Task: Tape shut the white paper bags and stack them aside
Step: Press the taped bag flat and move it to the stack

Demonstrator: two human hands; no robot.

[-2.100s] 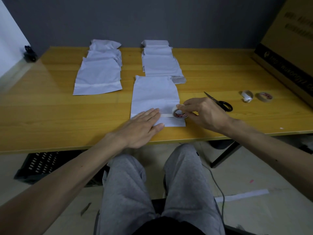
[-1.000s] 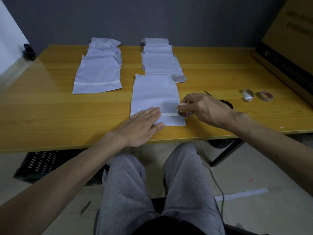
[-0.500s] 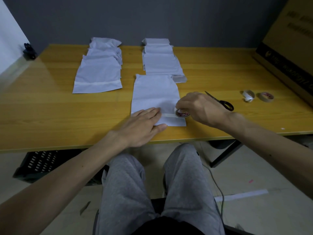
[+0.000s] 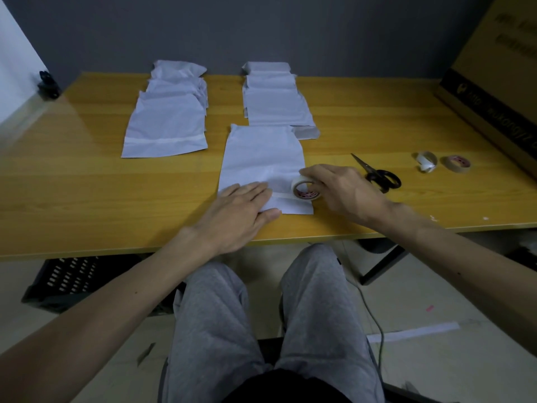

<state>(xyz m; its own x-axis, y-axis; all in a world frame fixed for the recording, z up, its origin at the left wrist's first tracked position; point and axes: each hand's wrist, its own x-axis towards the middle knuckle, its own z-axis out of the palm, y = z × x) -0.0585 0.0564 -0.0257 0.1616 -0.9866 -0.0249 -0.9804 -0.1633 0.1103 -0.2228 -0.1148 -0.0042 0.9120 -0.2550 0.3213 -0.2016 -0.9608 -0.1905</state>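
A white paper bag (image 4: 263,158) lies flat near the front edge of the wooden table (image 4: 87,181), its folded flap toward me. My left hand (image 4: 241,212) presses flat on the flap's left part, fingers straight. My right hand (image 4: 338,189) grips a roll of white tape (image 4: 304,190) standing on the bag's right side, and a strip runs from the roll leftward under my left fingers. A stack of taped bags (image 4: 168,123) lies at the back left. Another stack of white bags (image 4: 276,103) lies behind the one I work on.
Black-handled scissors (image 4: 377,175) lie just right of my right hand. Two more tape rolls (image 4: 427,160) (image 4: 458,163) sit farther right. A large cardboard box (image 4: 499,68) stands at the table's right end. A black crate (image 4: 61,283) is on the floor below left.
My right hand has shifted slightly with the tape roll at the bag's right edge, tilting it so its opening now shows. My left hand stays pressed on the flap.
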